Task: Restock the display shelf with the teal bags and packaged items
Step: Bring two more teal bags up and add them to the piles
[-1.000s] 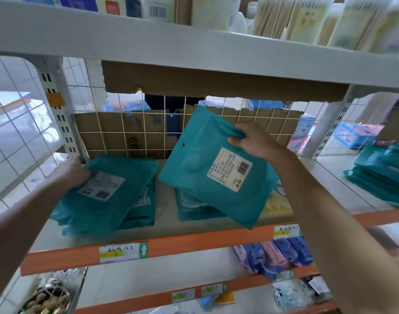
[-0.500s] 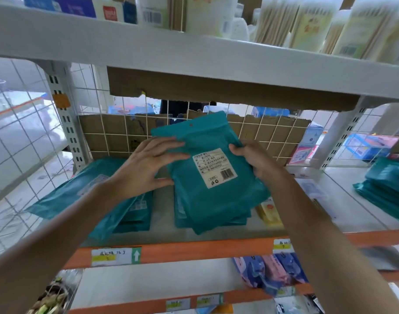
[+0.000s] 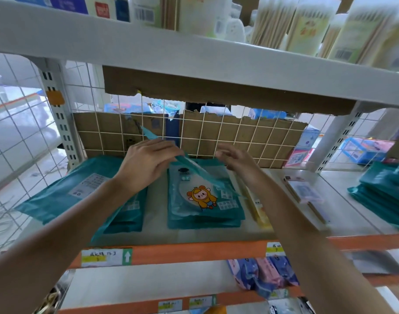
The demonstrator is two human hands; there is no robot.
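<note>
Fingers (image 3: 169,152) of the left hand (image 3: 146,166) pinched the teal bag (image 3: 148,133), probably light and floppy, by its edge near the shelf's (image 3: 194,250) back edge; the right hand (image 3: 237,159) was loose and empty.

1. Shelf board (image 3: 157,233): bears three bag stacks.
2. Centre stack (image 3: 205,211): mid-board. Left stack (image 3: 58,196) lies at its 9 o'clock; right stack (image 3: 384,196) lies well apart at 3 o'clock.
3. Flat packets (image 3: 305,193): between centre and right stacks.
4. Cardboard sheet (image 3: 103,130): 12 o'clock, behind wire grid (image 3: 219,132).
5. Held bag (image 3: 195,167): above centre stack, in left hand (image 3: 146,164); right hand (image 3: 237,159) near, at 3 o'clock.
</note>
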